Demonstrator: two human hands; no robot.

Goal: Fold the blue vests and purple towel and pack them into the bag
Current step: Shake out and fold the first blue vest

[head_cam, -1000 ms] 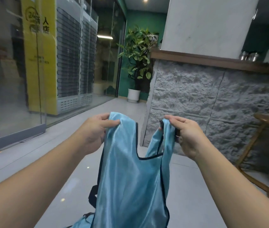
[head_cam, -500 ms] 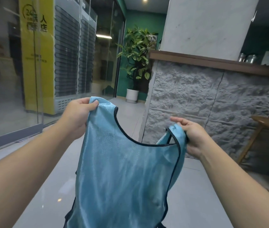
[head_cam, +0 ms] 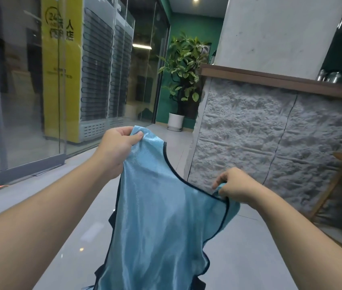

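Blue vest (head_cam: 161, 222) hangs in front of me, long axis vertical, clear of the floor. My left hand (head_cam: 115, 149) pinches one shoulder strap high; my right hand (head_cam: 236, 188) pinches the other, lower and nearer me. Straps uneven, so level them before folding.

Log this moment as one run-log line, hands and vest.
left hand: pinches shoulder strap, raised | right hand: grips other strap, lower | blue vest: hanging open, unfolded | bag, towel: not in view
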